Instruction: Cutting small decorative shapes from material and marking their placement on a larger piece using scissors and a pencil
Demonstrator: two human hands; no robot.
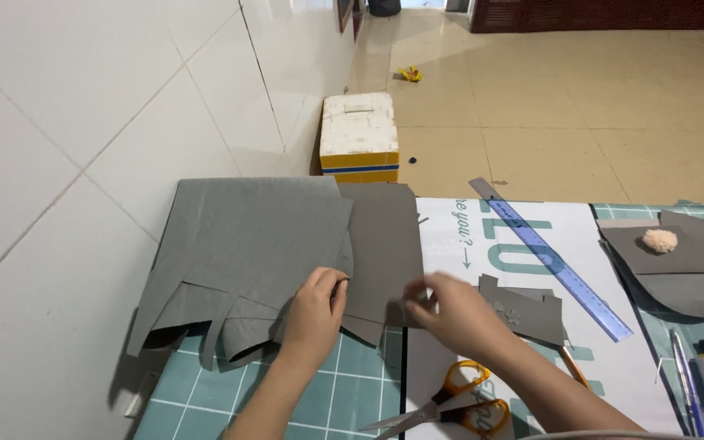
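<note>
left hand: pinches edge of large grey felt sheet
right hand: blurred, fingers curled at narrower felt panel; grip unclear
nearby: orange-handled scissors, blue ruler

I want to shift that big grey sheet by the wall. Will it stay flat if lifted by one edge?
Probably not. The grey sheet already leans against the wall and its cut lower flaps curl, so it looks thin, likely floppy. It seems light; the left hand pins it with fingertips alone.
</note>
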